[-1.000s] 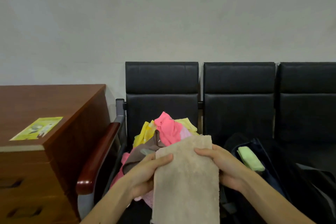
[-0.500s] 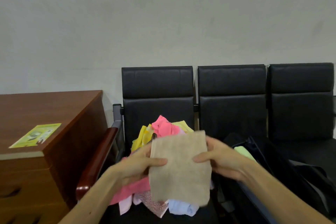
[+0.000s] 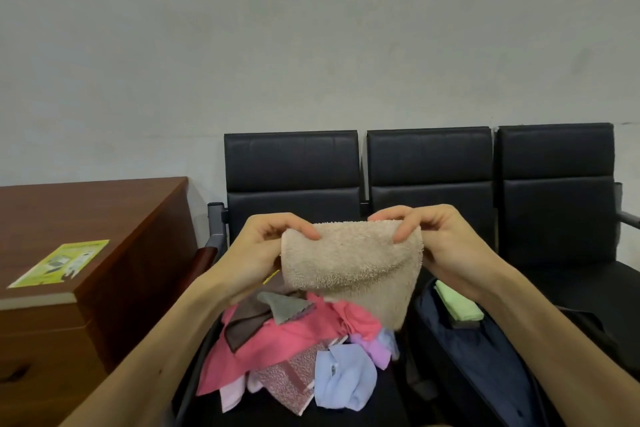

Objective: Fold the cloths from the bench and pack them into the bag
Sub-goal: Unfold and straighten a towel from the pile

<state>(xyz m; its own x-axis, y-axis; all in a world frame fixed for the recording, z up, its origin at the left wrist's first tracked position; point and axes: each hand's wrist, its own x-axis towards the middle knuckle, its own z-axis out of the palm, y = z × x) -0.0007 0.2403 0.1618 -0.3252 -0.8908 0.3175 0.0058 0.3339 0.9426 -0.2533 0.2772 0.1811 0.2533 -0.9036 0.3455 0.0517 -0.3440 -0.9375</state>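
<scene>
Left hand (image 3: 263,246) pinches the left top corner of a beige towel (image 3: 349,263), thumb in front, fingers curled behind. Right hand (image 3: 440,243) pinches the right corner likewise, so the towel hangs doubled over in the air in front of the bench (image 3: 429,166). Beneath it, on the left seat, lies a pile (image 3: 294,340) of loose pink, grey and blue cloths. Right of that, an open dark bag (image 3: 467,357) holds a folded green cloth (image 3: 457,305).

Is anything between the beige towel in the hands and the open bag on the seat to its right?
Nothing visible blocks it. The left hand and right hand pinch the beige towel above the cloth pile. The bag lies open to the lower right, with a folded green cloth showing inside.
</scene>
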